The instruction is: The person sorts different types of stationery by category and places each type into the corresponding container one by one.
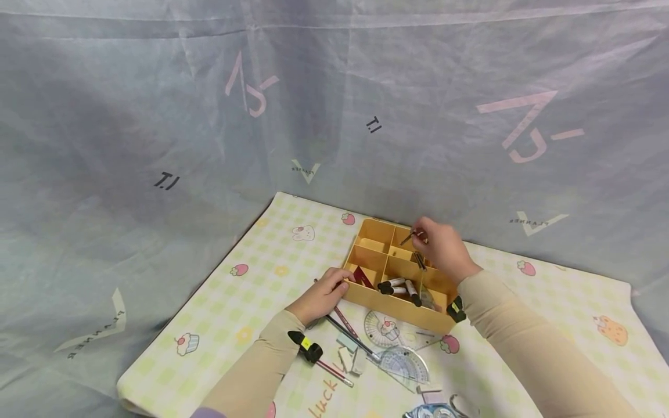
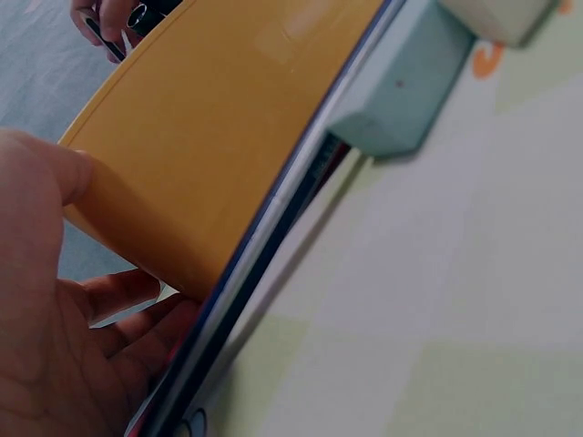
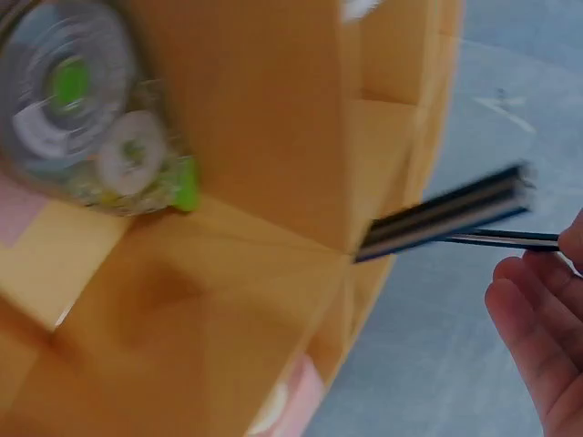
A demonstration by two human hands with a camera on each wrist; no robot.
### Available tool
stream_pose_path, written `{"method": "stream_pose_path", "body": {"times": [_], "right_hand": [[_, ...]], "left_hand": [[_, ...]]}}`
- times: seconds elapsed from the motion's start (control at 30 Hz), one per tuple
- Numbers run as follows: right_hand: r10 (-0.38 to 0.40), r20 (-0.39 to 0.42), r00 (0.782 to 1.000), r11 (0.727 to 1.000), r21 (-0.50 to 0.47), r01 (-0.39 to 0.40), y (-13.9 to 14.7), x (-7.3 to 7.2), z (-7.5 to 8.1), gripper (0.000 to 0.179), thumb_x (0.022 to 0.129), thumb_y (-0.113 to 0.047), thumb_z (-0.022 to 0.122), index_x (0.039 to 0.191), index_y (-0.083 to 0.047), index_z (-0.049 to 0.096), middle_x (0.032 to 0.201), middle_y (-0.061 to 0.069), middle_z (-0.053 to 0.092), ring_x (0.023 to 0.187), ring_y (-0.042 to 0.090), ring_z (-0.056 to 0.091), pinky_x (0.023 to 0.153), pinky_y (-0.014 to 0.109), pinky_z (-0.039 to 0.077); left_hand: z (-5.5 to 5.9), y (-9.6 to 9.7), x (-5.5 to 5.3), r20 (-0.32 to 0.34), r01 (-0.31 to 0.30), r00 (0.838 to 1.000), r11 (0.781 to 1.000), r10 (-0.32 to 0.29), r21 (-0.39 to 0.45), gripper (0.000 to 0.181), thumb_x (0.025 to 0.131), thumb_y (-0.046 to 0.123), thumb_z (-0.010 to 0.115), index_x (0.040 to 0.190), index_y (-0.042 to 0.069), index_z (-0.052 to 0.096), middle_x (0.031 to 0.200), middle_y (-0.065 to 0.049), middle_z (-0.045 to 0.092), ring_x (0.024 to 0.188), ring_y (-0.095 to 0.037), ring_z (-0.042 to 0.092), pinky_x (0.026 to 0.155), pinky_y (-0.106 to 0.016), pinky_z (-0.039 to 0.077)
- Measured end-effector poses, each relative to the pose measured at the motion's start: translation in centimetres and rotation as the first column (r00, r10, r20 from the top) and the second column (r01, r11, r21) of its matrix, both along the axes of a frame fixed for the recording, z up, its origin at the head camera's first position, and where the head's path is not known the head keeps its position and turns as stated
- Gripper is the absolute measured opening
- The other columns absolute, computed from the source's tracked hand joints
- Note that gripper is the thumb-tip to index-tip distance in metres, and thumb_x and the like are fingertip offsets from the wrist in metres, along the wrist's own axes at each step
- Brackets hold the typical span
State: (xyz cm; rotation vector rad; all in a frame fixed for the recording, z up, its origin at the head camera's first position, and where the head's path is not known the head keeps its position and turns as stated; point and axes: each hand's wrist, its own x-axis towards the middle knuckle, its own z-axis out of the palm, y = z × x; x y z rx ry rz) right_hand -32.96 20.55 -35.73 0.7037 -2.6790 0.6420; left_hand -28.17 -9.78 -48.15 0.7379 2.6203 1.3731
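Observation:
My left hand [image 1: 321, 296] grips the front left corner of a yellow divided box [image 1: 389, 305]. In the left wrist view its thumb presses the box's outer wall, with the fingers curled at the corner. My right hand [image 1: 443, 248] pinches a thin dark stick [image 1: 406, 238] over the back middle compartment. Below that hand, more dark sticks [image 1: 420, 260] lean at a divider; the right wrist view shows a dark striped stick [image 3: 446, 214] in front of the pinched one. White cylinders with black ends [image 1: 398, 285] lie in the front middle compartment, a dark red piece [image 1: 362, 277] in the front left.
A clear tape dispenser [image 3: 73, 91] lies inside the box. Before the box lie pencils [image 1: 347, 325], erasers [image 1: 346, 359], a clear protractor [image 1: 405, 364] and blue packaged items [image 1: 431, 411]. A patterned cloth [image 1: 251, 302] covers the table; a grey curtain [image 1: 334, 116] hangs behind it.

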Motion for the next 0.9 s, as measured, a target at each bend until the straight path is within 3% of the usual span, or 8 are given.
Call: {"method": "stream_pose_path", "body": {"times": [0.23, 0.53, 0.7, 0.9], "right_hand": [[0.035, 0.015, 0.999, 0.997, 0.064, -0.036, 0.5, -0.2, -1.4, 0.009, 0.097, -0.006, 0.068, 0.105, -0.009, 0.065, 0.093, 0.007, 0.073, 0.076, 0.02, 0.07, 0.066, 0.041, 0.056], [0.058, 0.059, 0.997, 0.994, 0.094, -0.064, 0.3, -0.2, -1.6, 0.009, 0.096, -0.007, 0.069, 0.102, -0.013, 0.066, 0.093, 0.004, 0.072, 0.077, 0.018, 0.069, 0.066, 0.038, 0.056], [0.082, 0.123, 0.989, 0.985, 0.142, -0.099, -0.2, 0.2, -1.7, 0.01, 0.094, -0.007, 0.07, 0.095, -0.015, 0.064, 0.086, -0.002, 0.068, 0.068, 0.011, 0.061, 0.062, 0.033, 0.052], [0.054, 0.178, 0.983, 0.974, 0.206, -0.09, -0.8, 0.9, -1.8, 0.011, 0.09, -0.008, 0.07, 0.091, -0.017, 0.063, 0.074, -0.005, 0.059, 0.058, 0.011, 0.049, 0.058, 0.032, 0.044]], "left_hand": [[-0.1, 0.2, 0.0, -0.007, -0.001, 1.0, 1.0, 0.001, -0.013, 0.022, 0.11, 0.03, 0.042, 0.129, 0.025, 0.053, 0.134, -0.005, 0.047, 0.123, -0.025, 0.052, 0.107, -0.049, 0.04], [0.0, 0.2, 0.0, 0.007, -0.005, 1.0, 1.0, 0.005, -0.012, 0.023, 0.11, 0.031, 0.041, 0.129, 0.026, 0.053, 0.135, -0.005, 0.046, 0.124, -0.025, 0.051, 0.108, -0.049, 0.039], [-0.1, 0.1, 0.0, 0.006, -0.004, 1.0, 1.0, 0.004, -0.01, 0.022, 0.11, 0.03, 0.041, 0.129, 0.026, 0.053, 0.135, -0.005, 0.046, 0.123, -0.025, 0.051, 0.107, -0.049, 0.039], [-0.1, 0.1, 0.0, -0.004, -0.003, 1.0, 1.0, 0.003, -0.018, 0.023, 0.11, 0.03, 0.041, 0.13, 0.026, 0.053, 0.136, -0.005, 0.046, 0.124, -0.025, 0.051, 0.107, -0.049, 0.039]]}}
